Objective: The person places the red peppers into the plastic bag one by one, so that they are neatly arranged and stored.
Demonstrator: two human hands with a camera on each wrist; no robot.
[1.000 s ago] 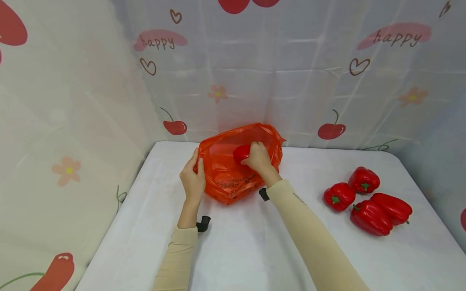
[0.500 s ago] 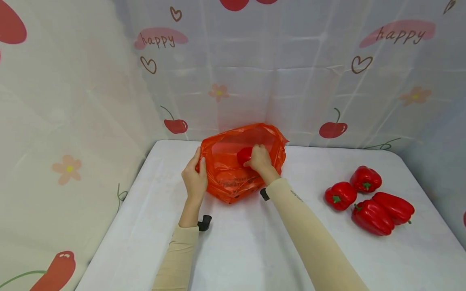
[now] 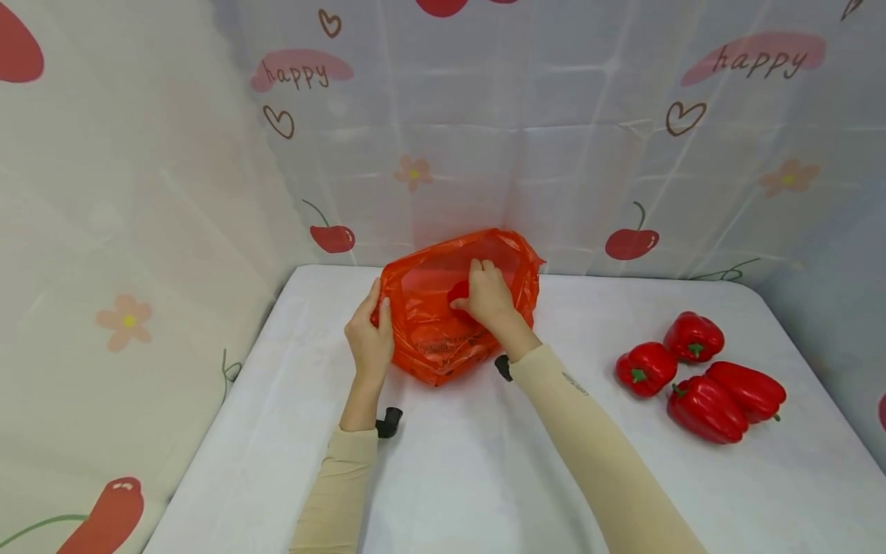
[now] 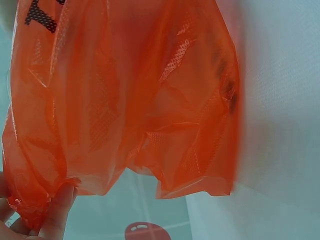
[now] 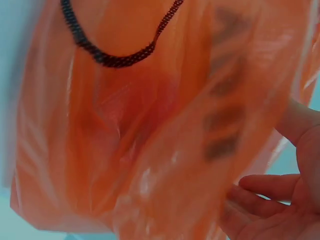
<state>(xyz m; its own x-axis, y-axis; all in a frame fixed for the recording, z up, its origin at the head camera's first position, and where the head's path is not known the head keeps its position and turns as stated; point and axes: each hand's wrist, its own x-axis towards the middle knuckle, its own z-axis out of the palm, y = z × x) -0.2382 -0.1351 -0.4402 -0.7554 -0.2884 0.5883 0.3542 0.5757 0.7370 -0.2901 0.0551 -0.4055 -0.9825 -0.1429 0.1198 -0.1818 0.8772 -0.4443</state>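
An orange plastic bag [image 3: 422,308] with dark print stands with its mouth facing me in the head view. My left hand [image 3: 370,335] pinches the bag's left rim between thumb and fingers; the left wrist view shows bunched plastic [image 4: 32,210] in that grip. Inside the mouth is my right hand [image 3: 490,298], its fingers loosely extended and parted from the thumb. A red bell pepper [image 3: 458,291] shows just left of these fingers, partly hidden by them. In the right wrist view, the right hand's fingers [image 5: 270,187] are spread beside the bag's translucent wall.
Several red bell peppers lie grouped on the right of the white table [image 3: 450,477], including a near one [image 3: 707,410] and a rear one [image 3: 694,337]. A printed curtain [image 3: 471,154] rises behind the bag. Black wrist cameras sit at both wrists.
My right hand has loosened from the red bell pepper and risen slightly, moving a little left. The pepper now shows less, lower in the bag. My left hand keeps its hold on the rim.
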